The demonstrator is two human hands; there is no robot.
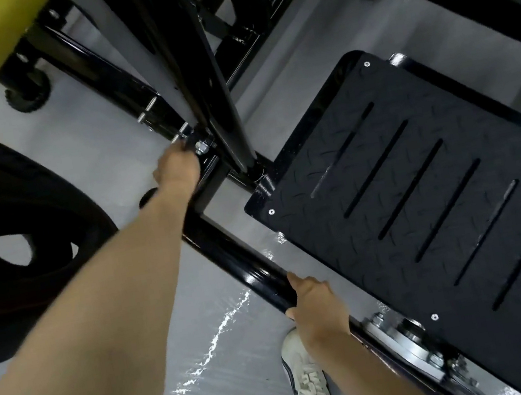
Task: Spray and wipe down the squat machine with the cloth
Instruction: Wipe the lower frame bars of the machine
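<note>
Head view: the right hand (316, 305) grips the near bar (252, 275) of the machine (205, 67), left of the footplate (427, 202). The left hand (175, 167) reaches the bolted joint (205, 146) farther off; whether it holds a cloth I cannot tell. Wiping should work round each bolt, with the body braced.

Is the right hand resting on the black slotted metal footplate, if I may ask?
No, the right hand grips the glossy black frame tube beside the footplate.
</note>
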